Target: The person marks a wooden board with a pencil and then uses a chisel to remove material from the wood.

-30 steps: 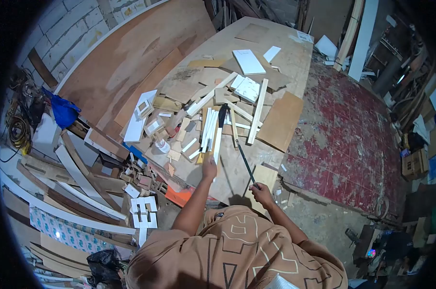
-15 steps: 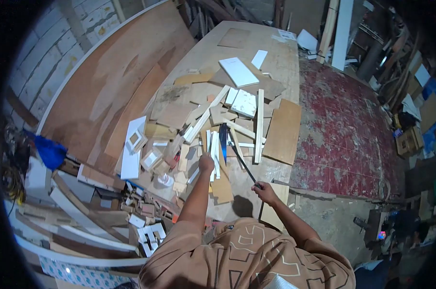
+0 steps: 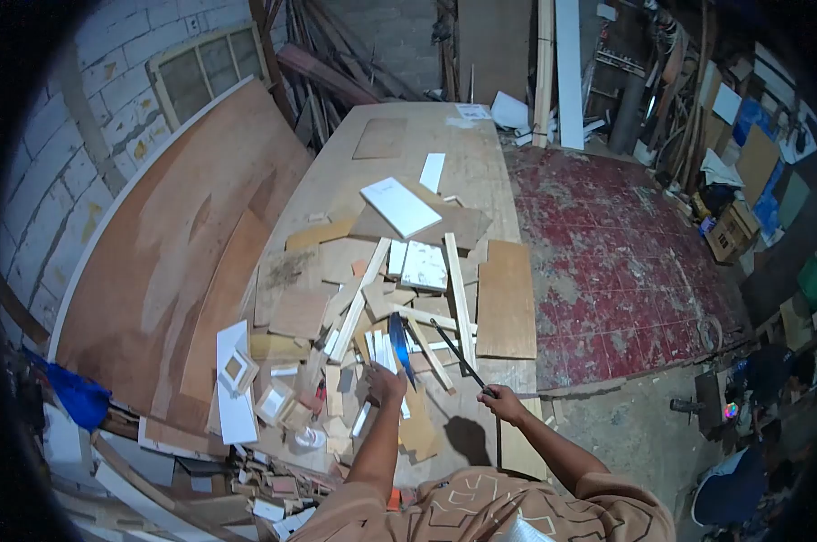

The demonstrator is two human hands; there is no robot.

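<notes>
My right hand (image 3: 504,404) is closed around the near end of a thin dark rod (image 3: 458,352), whose far end points over the wood pile. My left hand (image 3: 386,383) is at the near side of the pile, beside narrow white strips (image 3: 381,350); what its fingers hold, if anything, is too small to tell. Just beyond it a blue and black blade-like piece (image 3: 399,341) stands out among the scraps. Pale wooden strips (image 3: 461,303) and a speckled white block (image 3: 424,266) lie farther up the pile.
A large worktable (image 3: 408,126) bears the scraps, a white board (image 3: 399,206) and a brown panel (image 3: 506,307). White frame pieces (image 3: 237,370) and a white bottle (image 3: 310,438) are at the left. A large wooden sheet (image 3: 155,262) leans beyond. Red tiled floor (image 3: 616,262) lies right.
The view has tilted up, so the table appears lower and more back wall shows. My left hand has shifted slightly on the strips; my right hand still grips the rod.
</notes>
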